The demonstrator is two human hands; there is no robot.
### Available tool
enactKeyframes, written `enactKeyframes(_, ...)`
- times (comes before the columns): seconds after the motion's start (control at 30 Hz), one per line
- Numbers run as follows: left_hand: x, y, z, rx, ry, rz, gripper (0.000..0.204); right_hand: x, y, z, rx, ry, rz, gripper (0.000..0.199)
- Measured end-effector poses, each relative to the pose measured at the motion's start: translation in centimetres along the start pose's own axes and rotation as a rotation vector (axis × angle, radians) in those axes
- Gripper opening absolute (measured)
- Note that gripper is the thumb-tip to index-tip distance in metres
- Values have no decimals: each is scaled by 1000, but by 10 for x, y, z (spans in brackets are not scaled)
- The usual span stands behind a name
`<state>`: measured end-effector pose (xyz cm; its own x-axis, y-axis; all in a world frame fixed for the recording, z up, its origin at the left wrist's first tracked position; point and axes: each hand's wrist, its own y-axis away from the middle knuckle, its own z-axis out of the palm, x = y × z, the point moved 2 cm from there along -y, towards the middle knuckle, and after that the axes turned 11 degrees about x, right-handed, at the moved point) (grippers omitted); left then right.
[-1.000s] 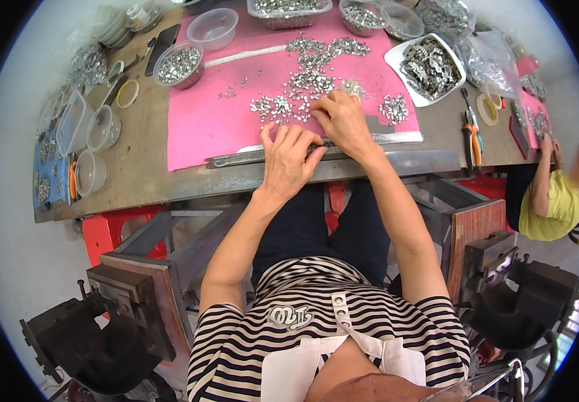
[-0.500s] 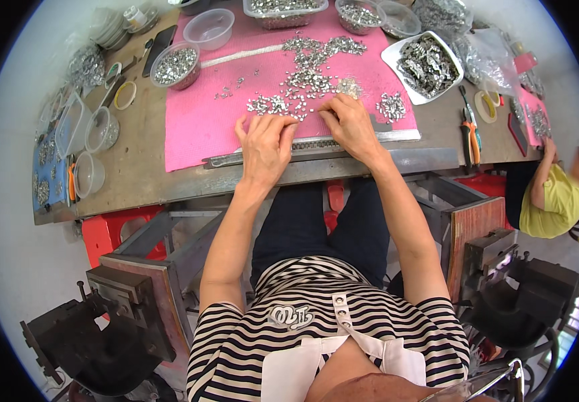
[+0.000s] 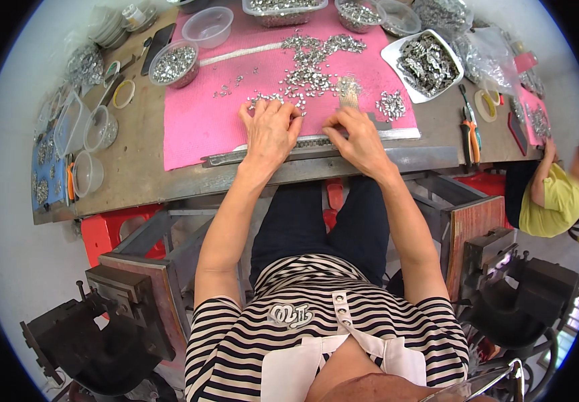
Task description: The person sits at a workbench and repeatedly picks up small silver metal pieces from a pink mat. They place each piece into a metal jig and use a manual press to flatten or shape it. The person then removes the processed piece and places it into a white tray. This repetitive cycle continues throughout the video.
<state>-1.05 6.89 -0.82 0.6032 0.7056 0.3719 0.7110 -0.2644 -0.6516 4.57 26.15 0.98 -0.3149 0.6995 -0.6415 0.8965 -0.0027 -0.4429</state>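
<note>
On the pink ribbed mat (image 3: pixel 199 137) lie heaps of small silvery metal pieces (image 3: pixel 308 82). My left hand (image 3: pixel 271 130) rests over the near heap, fingers bent and thumb close to the index finger. Across from it my right hand (image 3: pixel 358 139) pinches thumb and index finger together above a long metal strip (image 3: pixel 313 143) with a row of small pieces in it. Whatever sits between the fingertips of either hand is too small or hidden to make out. A pale brush-like thing (image 3: pixel 349 92) lies just beyond my right hand. Another small heap of pieces (image 3: pixel 391 105) is to its right.
A white tray (image 3: pixel 391 59) of dark metal pieces stands right, a clear tub (image 3: pixel 175 65) of small pieces left. Orange-handled pliers (image 3: pixel 470 141) lie on the table's right. Along the front edge runs a metal bar (image 3: pixel 423 159). A person in yellow (image 3: pixel 551 201) sits far right.
My left hand has moved slightly right and forward over the near heap. My right hand has drawn back a little toward me and right, uncovering more of the pale brush-like thing.
</note>
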Motion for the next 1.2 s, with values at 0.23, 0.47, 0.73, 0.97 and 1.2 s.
enactKeyframes(0.23,-2,-1,-3,-50,17,-9,11,-8,22,-7,102,16,-113,9)
enactKeyframes(0.47,-3,0,-6,-69,39,-30,12,-2,16,-2,92,28,-145,8)
enactKeyframes(0.73,-5,-1,-3,-114,74,-91,15,5,-30,36,58,107,-209,7)
enactKeyframes(0.97,-7,-4,-7,-176,101,-124,15,4,-33,38,3,174,-294,9)
enactKeyframes(1.2,-4,1,-30,-153,227,-118,12,2,-37,35,-67,153,-250,11)
